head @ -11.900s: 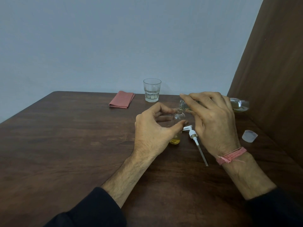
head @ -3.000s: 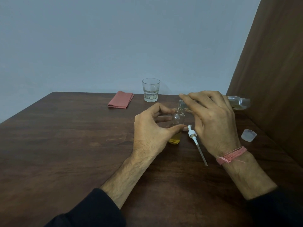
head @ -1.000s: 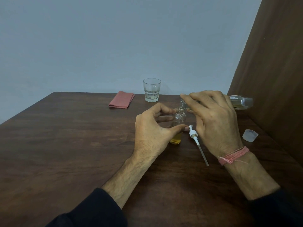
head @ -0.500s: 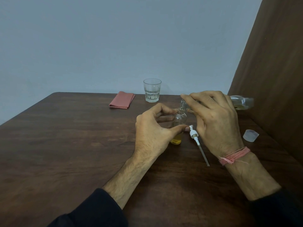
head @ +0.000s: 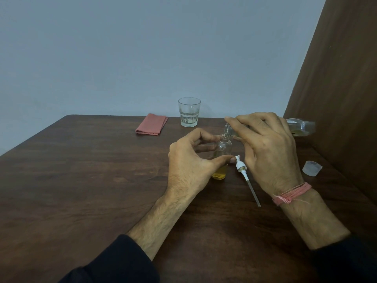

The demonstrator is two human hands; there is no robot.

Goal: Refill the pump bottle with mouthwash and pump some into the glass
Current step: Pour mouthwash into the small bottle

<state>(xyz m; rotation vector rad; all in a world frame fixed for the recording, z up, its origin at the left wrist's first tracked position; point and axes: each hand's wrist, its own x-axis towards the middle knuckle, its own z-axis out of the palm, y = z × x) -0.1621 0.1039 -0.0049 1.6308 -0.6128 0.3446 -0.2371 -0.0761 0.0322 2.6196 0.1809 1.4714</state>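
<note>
A small clear pump bottle [head: 223,148] stands upright mid-table with yellow liquid in its lower part. My left hand [head: 190,162] grips it between thumb and fingers. My right hand [head: 267,148] holds a clear mouthwash bottle [head: 301,127] tipped almost level, its neck at the small bottle's mouth. The white pump head with its long tube [head: 245,176] lies on the table between my hands. An empty clear glass [head: 189,112] stands at the far edge.
A folded pink cloth [head: 152,124] lies left of the glass. A translucent cap [head: 312,168] sits at the right, close to a brown panel [head: 336,88] rising along the table's right side. The dark wooden table [head: 81,180] stretches out to the left.
The yellow liquid in the small bottle stands higher than 11.9 s ago. Both hands and the tipped bottle have hardly moved.
</note>
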